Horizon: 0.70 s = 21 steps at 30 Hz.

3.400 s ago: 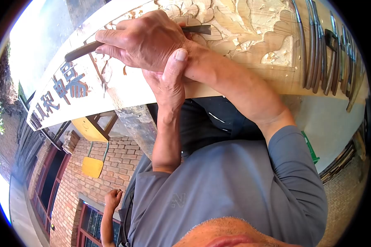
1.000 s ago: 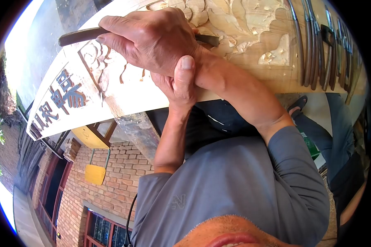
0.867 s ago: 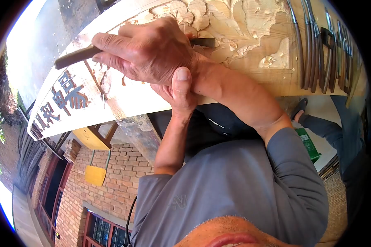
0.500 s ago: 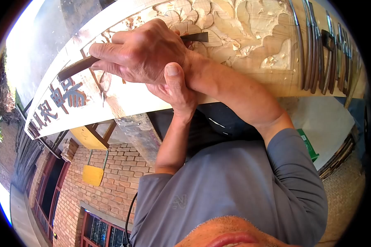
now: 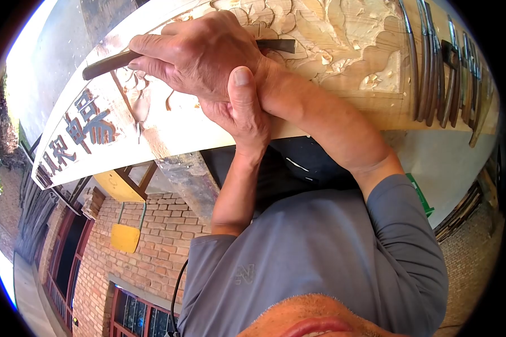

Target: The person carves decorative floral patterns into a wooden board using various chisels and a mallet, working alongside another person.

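My right hand (image 5: 202, 53) is closed round a chisel, its wooden handle (image 5: 109, 64) sticking out to the left. Past my right wrist shows the chisel's flat dark blade (image 5: 278, 46), pointing right over the carved wooden board (image 5: 371, 106). My left hand (image 5: 239, 112) is tucked beneath the right one, its thumb lying up against the right wrist. The left fingers curl out of sight under there; what they grip is hidden. Raised leaf-like or cloud-like relief (image 5: 320, 33) and pale shavings (image 5: 326, 59) lie near the blade.
Several carving tools (image 5: 427, 67) lie side by side on the board's right end. Dark carved characters (image 5: 90, 121) mark its left end. A yellow chair (image 5: 125, 238) stands by a brick wall (image 5: 168, 224), and a green container (image 5: 419, 194) is at the lower right.
Both hands and the chisel have shifted slightly right and up in the view. My left thumb sits higher against the right wrist. Both hands keep much the same hold.
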Available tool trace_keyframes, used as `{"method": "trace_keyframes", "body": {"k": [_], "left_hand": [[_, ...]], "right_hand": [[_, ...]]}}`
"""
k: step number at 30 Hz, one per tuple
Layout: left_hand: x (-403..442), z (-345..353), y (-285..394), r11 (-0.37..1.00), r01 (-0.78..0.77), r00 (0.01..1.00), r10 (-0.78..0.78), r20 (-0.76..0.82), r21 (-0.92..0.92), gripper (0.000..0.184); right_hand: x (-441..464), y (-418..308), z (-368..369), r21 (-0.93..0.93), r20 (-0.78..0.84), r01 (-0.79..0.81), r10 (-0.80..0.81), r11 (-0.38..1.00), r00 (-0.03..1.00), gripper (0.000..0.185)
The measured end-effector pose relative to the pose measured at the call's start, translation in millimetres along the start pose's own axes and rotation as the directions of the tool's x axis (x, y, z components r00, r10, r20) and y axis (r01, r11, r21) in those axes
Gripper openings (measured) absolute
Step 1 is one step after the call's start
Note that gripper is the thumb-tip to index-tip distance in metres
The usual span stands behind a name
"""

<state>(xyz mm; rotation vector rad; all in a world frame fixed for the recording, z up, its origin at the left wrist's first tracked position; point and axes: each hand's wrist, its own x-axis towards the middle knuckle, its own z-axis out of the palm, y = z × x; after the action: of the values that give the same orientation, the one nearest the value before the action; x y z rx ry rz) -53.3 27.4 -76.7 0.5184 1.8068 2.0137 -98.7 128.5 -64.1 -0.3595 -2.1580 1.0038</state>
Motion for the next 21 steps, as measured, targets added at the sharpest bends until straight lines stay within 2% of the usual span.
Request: {"method": "trace_keyframes", "body": {"k": [3,7,10,13,16,21], "left_hand": [[1.5,4.2,1.9,1.0,-0.005,1.0,0.005,-0.006,0.013,0.085],[2.3,8.9,2.1,1.0,-0.005,1.0,0.006,-0.013,0.021,0.085],[1.8,7.3,3.1,1.0,0.002,1.0,-0.001,-0.019,0.03,0.084],[0.6,3.8,4.5,0.999,0.025,1.0,-0.025,-0.015,0.029,0.084],[3.3,1.8,10.2,0.998,0.059,0.998,-0.059,-0.005,0.032,0.084],[4.3,-2.8,5.3,0.995,0.097,0.995,-0.097,-0.001,0.028,0.083]], "right_hand": [[1.1,-9.0,-10.1,0.013,0.034,-0.033,0.032,0.999,0.999,0.024],[-0.6,-5.6,-4.0,0.044,0.033,0.021,-0.023,0.999,0.999,0.025],[-1.6,-7.3,-4.7,-0.026,0.155,-0.049,0.053,0.998,0.987,0.027],[-1.4,-5.7,-5.0,0.026,0.057,-0.045,0.044,0.999,0.997,0.024],[-0.2,-4.7,-2.3,-0.006,-0.024,-0.028,0.028,1.0,0.999,0.025],[0.1,-5.4,-3.1,-0.01,-0.031,-0.06,0.059,0.998,0.998,0.021]]}}
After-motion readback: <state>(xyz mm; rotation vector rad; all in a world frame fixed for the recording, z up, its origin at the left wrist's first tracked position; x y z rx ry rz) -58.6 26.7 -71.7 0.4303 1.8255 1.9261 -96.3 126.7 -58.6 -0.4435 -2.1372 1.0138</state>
